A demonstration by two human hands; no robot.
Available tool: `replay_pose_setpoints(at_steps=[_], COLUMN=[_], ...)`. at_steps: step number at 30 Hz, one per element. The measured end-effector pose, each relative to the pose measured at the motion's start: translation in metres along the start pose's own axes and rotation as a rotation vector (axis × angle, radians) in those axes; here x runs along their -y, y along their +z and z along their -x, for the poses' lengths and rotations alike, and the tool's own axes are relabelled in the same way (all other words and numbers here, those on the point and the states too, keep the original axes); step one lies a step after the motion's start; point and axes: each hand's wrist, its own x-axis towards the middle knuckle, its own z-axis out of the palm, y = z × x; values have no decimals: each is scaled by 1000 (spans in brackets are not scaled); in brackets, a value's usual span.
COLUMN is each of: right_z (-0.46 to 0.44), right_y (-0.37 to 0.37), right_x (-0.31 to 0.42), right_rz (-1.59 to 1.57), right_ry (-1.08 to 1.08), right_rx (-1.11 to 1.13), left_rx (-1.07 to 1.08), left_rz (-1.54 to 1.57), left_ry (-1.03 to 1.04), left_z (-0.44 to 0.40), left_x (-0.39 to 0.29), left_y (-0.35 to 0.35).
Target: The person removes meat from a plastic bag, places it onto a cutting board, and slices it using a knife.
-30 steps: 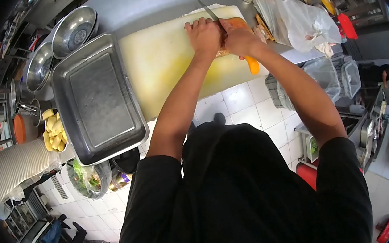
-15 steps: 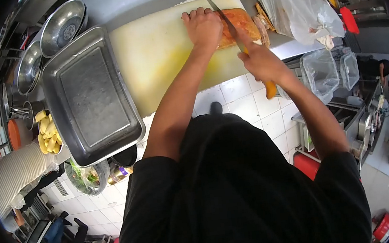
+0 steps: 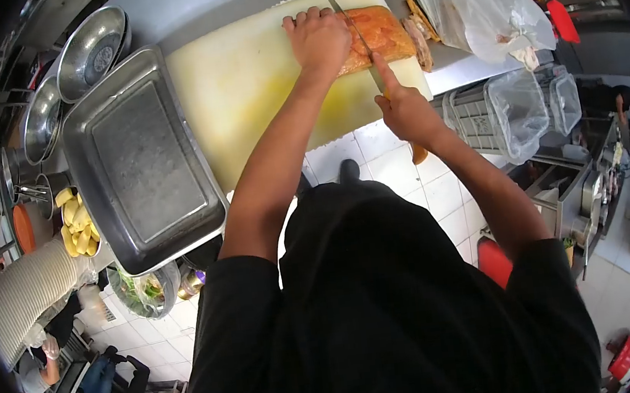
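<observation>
A slab of orange-brown roasted meat point(image 3: 388, 33) lies on the right part of a pale cutting board point(image 3: 230, 82). My left hand point(image 3: 320, 42) presses over the slab's left end, fingers bent together and covering that end. My right hand point(image 3: 408, 112) is closed around the yellow-orange handle of a long knife point(image 3: 347, 18), its index finger stretched along the blade. The blade crosses the top of the slab, close to my left hand, with its tip beyond the far edge. Cut-off strips point(image 3: 419, 43) lie against the slab's right side.
A deep metal tray point(image 3: 146, 157) overlaps the board's left side. Metal bowls point(image 3: 93, 55), peeled yellow pieces point(image 3: 78, 225) and stacked lids or plates point(image 3: 29, 292) stand farther left. A plastic bag point(image 3: 476, 14) lies right of the board, above lined bins point(image 3: 517, 114). Other people are at lower left.
My right hand and the knife have moved slightly left and toward me, the blade now nearer my left hand. The whole view has shifted a little.
</observation>
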Motion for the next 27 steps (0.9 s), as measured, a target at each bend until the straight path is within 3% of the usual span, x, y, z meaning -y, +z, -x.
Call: replay_pose_setpoints(at_steps=[9,13,20,23,27], right_z=[47,36,-36,-12,91], right_y=[-43,-25,28,19,15], right_x=[41,25,-9,-6,-16], right_rz=[30,-3,3,-39,-23], right_ry=[250,261,91,172,275], right_rx=[121,187,-4,45,170], left_rx=[44,101,94,80,138], left_rz=[-42,-54,-70,-69,-87], left_ry=[15,24,38,48,26], left_z=[-1,1,1,-6,-4], left_x=[1,-2,1,1,0], left_y=[-4,-7,-8,-8,-8])
